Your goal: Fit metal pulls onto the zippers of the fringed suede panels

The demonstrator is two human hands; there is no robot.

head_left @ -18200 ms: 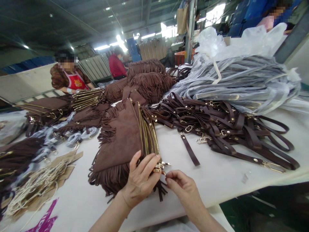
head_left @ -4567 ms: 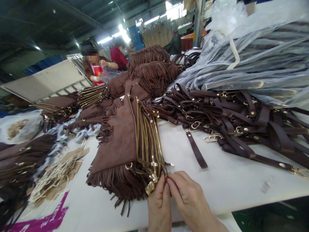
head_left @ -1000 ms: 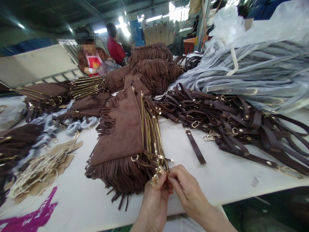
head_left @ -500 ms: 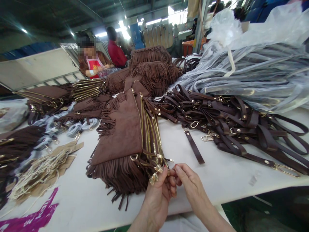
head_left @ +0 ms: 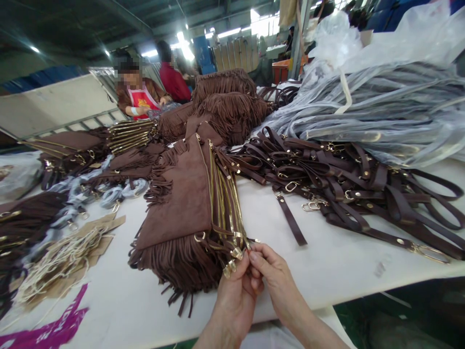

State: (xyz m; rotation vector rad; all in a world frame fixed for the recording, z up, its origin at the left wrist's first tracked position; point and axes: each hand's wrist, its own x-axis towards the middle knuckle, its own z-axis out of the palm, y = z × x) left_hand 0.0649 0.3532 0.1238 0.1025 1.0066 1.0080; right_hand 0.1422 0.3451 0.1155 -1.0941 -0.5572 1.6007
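A stack of brown fringed pouches (head_left: 174, 203) lies in front of me, gold-toothed zippers (head_left: 227, 198) fanned along the right side. At its lower right corner my left hand (head_left: 238, 295) is closed, thumb and fingers pinching a zipper end. Gold metal zipper pulls (head_left: 236, 253) hang over the left thumb. My right hand (head_left: 274, 276) is closed too, its fingertips touching the left ones and pinching that same zipper end. The fingers hide the very tip. A gold ring (head_left: 199, 236) sits at the pouch corner, above the fringe.
Dark brown leather straps (head_left: 327, 184) with gold clasps are heaped on the right, below plastic-wrapped strips (head_left: 381, 106). One short strap (head_left: 290, 220) lies apart. Stringed cardboard tags (head_left: 69, 257) and purple plastic (head_left: 61, 325) are at left. More fringed pouches (head_left: 228, 109) and a co-worker (head_left: 140, 97) are beyond.
My right hand has shifted slightly left and closed in against the left fingertips at the zipper end. The co-worker's hands have moved apart. The view has shifted a little.
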